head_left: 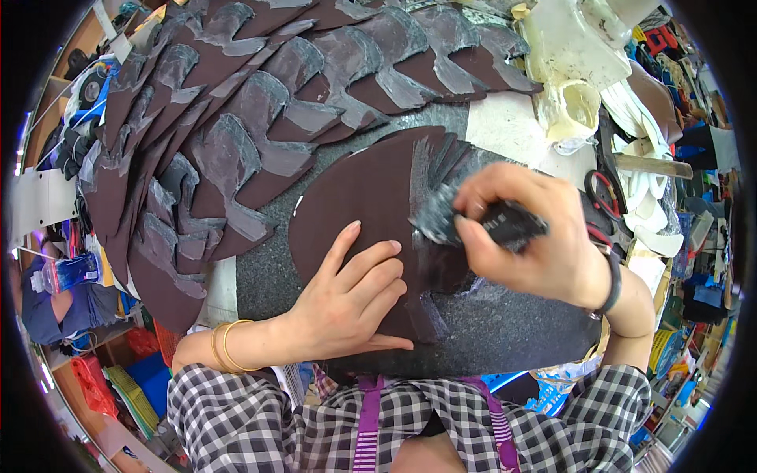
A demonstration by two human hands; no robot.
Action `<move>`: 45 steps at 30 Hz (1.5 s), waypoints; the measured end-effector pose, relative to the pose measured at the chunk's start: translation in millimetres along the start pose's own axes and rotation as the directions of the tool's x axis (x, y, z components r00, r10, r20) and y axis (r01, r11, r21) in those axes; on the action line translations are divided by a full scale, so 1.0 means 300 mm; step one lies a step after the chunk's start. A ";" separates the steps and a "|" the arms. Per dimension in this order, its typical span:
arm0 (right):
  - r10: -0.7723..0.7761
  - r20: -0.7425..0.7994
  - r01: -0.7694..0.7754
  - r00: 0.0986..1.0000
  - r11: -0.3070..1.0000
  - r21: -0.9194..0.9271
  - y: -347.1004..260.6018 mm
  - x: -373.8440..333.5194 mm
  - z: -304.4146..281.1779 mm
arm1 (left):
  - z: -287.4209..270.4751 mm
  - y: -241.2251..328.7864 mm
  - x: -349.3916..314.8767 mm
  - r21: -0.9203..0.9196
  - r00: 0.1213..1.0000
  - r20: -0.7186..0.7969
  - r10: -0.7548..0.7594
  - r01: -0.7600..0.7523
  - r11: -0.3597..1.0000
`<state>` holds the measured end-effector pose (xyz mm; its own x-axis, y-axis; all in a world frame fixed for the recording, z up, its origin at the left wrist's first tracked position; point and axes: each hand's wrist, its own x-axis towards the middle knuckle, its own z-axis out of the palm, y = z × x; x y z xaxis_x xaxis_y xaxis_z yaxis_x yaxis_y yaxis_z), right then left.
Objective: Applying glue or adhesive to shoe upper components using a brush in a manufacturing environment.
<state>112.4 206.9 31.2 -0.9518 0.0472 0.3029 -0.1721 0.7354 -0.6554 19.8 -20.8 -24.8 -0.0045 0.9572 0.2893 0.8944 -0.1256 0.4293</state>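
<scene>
My left hand lies with its fingers spread on a dark brown, rounded flat piece that looks like leather or sheet material. The piece rests on a dark speckled slab. In my right hand is a black-handled brush, its bristles crusted with pale residue and slightly blurred. The bristles meet the right part of the piece, where a greyish band of wet-looking coating runs from top to bottom. Several thin overlapping layers fan out at that edge.
Overlapping brown cut pieces with grey-coated edges cover the far and left side. A residue-caked translucent plastic container stands far right. Red-handled scissors and white cut pieces lie at the right. Cluttered shelves stand on both sides.
</scene>
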 end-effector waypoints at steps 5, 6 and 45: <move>0.077 0.053 -0.081 0.996 0.995 0.061 0.010 -0.080 -0.088 | -0.004 -0.001 0.008 0.022 1.000 -0.008 0.006 -0.006 1.000; -0.042 0.043 0.037 0.998 0.994 0.101 -0.014 -0.089 -0.084 | -0.006 -0.001 0.008 0.013 1.000 -0.009 0.000 0.000 1.000; 0.408 -0.523 -0.553 0.748 0.820 -0.151 0.291 0.032 -0.378 | -0.415 -0.243 -0.091 0.243 0.968 0.136 -0.210 0.173 0.955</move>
<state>116.9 348.3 55.3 -0.6497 0.6890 0.3211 0.4233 0.6788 -0.6001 -101.0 -70.2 42.4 -0.1310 0.9887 0.0733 0.9616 0.1087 0.2522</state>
